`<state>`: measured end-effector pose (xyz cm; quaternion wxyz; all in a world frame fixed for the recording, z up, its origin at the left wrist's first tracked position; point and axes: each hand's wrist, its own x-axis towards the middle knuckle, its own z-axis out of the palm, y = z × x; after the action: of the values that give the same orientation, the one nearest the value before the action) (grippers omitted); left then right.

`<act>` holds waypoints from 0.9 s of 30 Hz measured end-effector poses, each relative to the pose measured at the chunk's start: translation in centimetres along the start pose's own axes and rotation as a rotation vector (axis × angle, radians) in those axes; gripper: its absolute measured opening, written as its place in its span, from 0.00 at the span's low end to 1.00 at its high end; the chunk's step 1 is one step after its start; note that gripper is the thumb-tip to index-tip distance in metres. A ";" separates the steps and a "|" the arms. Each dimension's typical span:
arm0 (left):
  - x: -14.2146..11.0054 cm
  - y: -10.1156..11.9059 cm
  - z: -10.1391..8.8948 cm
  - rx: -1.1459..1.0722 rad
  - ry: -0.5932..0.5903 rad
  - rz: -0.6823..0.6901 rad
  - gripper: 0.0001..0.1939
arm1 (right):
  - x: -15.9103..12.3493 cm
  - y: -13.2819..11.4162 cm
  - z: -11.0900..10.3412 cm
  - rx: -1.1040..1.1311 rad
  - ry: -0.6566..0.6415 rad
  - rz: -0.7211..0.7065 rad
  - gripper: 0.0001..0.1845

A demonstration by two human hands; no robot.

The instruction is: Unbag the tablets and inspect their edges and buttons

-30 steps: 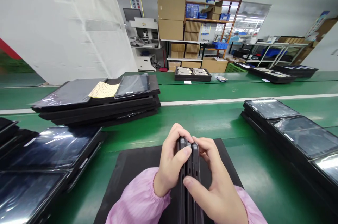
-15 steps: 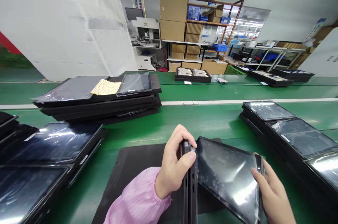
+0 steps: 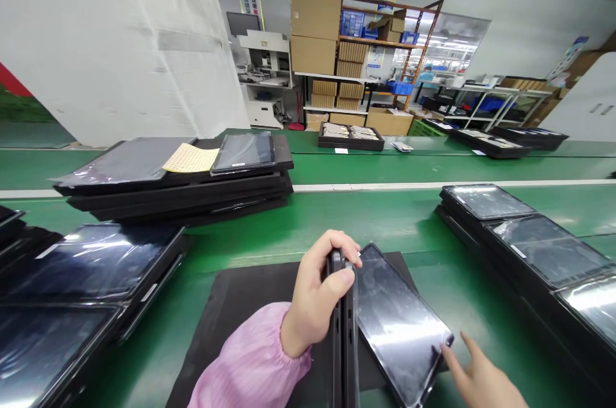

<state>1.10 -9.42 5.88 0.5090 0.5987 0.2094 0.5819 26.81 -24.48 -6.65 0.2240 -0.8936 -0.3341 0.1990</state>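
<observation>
Head view: the left hand [image 3: 317,299] is clamped on the upright tablets [image 3: 343,350] over the mat [image 3: 250,305]; the loose tablet [image 3: 399,318] lies screen up beside them, partly on the mat; the right hand [image 3: 486,377], fingers spread, is at its corner, contact unclear. The step in hand appears to be laying down the loose tablet; the next move calls for a steady left grip and a light right touch.

We see two slim, black, rectangular tablets [image 3: 344,337] upright on edge, side by side, small port openings facing us. Just right of them, a black-framed, glossy glass-faced tablet [image 3: 402,324] slants screen up, reflecting a white glare.
</observation>
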 end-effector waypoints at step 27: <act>-0.3 -1.2 -0.1 -0.427 -0.029 -0.132 0.13 | -6.9 -20.0 0.1 1.098 -0.333 -0.960 0.34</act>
<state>1.34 -9.13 4.67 0.6640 0.4705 0.1128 0.5700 11.77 -15.66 5.34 0.6466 -0.3674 -0.5695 0.3501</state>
